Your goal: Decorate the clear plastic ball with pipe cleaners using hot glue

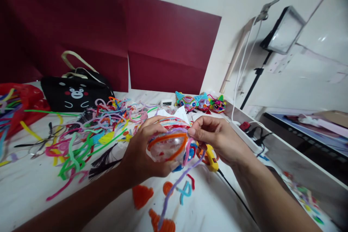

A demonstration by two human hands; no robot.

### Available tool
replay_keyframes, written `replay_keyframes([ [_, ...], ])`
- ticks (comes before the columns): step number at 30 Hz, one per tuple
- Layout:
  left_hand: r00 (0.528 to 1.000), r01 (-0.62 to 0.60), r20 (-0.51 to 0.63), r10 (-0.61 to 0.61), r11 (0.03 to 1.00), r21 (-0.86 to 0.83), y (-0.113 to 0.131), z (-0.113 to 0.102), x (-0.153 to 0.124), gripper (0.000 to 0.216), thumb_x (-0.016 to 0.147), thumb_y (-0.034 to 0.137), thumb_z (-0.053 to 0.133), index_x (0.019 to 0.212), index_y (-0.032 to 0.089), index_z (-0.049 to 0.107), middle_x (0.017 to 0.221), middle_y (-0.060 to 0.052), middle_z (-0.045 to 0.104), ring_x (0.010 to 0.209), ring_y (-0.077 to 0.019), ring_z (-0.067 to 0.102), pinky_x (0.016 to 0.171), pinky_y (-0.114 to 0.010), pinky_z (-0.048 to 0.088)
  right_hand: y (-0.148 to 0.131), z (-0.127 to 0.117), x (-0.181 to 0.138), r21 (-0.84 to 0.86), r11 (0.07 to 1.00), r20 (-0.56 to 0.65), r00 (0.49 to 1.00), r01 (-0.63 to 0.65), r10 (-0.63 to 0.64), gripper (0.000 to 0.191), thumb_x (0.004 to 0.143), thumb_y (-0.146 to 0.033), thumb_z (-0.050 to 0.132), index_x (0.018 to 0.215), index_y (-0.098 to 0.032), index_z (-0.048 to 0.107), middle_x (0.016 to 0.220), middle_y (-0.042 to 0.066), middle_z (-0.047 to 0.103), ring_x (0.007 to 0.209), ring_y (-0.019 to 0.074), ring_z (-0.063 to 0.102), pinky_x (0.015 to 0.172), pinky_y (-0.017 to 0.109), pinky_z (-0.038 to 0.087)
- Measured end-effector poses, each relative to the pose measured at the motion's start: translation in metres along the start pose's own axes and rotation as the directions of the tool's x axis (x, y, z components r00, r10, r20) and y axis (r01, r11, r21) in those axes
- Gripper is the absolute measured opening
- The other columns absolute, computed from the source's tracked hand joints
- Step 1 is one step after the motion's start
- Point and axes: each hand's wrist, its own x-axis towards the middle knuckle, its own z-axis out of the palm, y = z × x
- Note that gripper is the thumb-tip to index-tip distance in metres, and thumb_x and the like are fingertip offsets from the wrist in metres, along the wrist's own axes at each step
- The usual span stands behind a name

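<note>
My left hand (140, 150) is wrapped round a clear plastic shell (166, 149) trimmed with orange, red, blue and pink pipe cleaners. At the shell's right edge, the thumb and forefinger of my right hand (217, 136) pinch a purple pipe cleaner (178, 181). Its loose end hangs toward the table front. A yellow-bodied tool with a black cord, apparently a glue gun (212, 159), lies below my right hand. Beneath the shell are an orange fuzzy piece (141, 196), an orange disc (168, 188) and bent light-blue pipe cleaner bits (185, 193).
Loose pipe cleaners (78, 156) heap on the left, with eyeglasses (40, 145) among them. Behind stand a black bag (77, 96) and several finished colourful figures (187, 102). A power strip (252, 141) and a lamp on a stand (286, 30) are on the right.
</note>
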Motion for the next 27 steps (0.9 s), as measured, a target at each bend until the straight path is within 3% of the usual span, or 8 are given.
replay_keyframes([
  [7, 0.998, 0.058, -0.004, -0.059, 0.989, -0.136, -0.007, 0.006, -0.01, 0.069, 0.061, 0.023, 0.08, 0.122, 0.03, 0.047, 0.135, -0.011, 0.054, 0.127, -0.0345, 0.057, 0.102, -0.052, 0.052, 0.006, -0.002, 0.001, 0.094, 0.991, 0.006, 0.996, -0.093, 0.093, 0.041, 0.055, -0.037, 0.094, 0.065, -0.018, 0.06, 0.046, -0.008, 0.055, 0.036, 0.0048, 0.044, 0.036, 0.016, 0.031],
  [13, 0.996, 0.075, -0.038, -0.079, 0.992, -0.098, -0.013, 0.012, -0.017, 0.071, 0.061, 0.03, 0.082, 0.123, 0.031, 0.047, 0.133, -0.011, 0.057, 0.124, -0.0382, 0.059, 0.099, -0.055, 0.051, 0.005, -0.008, 0.002, 0.11, 0.984, 0.067, 0.988, -0.143, 0.136, 0.039, 0.053, -0.036, 0.094, 0.066, -0.016, 0.064, 0.048, -0.007, 0.056, 0.037, 0.0053, 0.048, 0.034, 0.015, 0.035],
  [19, 0.994, 0.108, -0.025, -0.11, 0.99, -0.087, -0.015, 0.014, -0.021, 0.065, 0.068, 0.036, 0.079, 0.124, 0.032, 0.045, 0.13, -0.012, 0.056, 0.123, -0.0372, 0.058, 0.099, -0.056, 0.049, 0.01, -0.007, 0.006, 0.124, 0.979, 0.014, 0.987, -0.161, 0.161, 0.042, 0.051, -0.037, 0.095, 0.064, -0.017, 0.06, 0.045, -0.007, 0.055, 0.035, 0.0039, 0.044, 0.032, 0.014, 0.032],
  [24, 0.986, 0.147, -0.065, -0.152, 0.986, -0.077, -0.012, 0.014, -0.019, 0.068, 0.065, 0.029, 0.083, 0.122, 0.029, 0.046, 0.126, -0.009, 0.055, 0.115, -0.0321, 0.063, 0.088, -0.044, 0.056, 0.008, -0.009, 0.008, 0.161, 0.972, 0.075, 0.984, -0.171, 0.161, 0.045, 0.05, -0.042, 0.096, 0.065, -0.016, 0.062, 0.045, -0.007, 0.056, 0.035, 0.0043, 0.045, 0.033, 0.015, 0.033],
  [27, 0.987, 0.134, -0.074, -0.139, 0.989, -0.069, -0.012, 0.014, -0.019, 0.068, 0.066, 0.029, 0.083, 0.122, 0.029, 0.045, 0.126, -0.008, 0.055, 0.116, -0.0293, 0.063, 0.091, -0.041, 0.055, 0.006, -0.01, 0.009, 0.198, 0.96, 0.103, 0.978, -0.2, 0.182, 0.049, 0.049, -0.049, 0.095, 0.066, -0.015, 0.065, 0.046, -0.006, 0.057, 0.036, 0.0045, 0.046, 0.034, 0.016, 0.034],
])
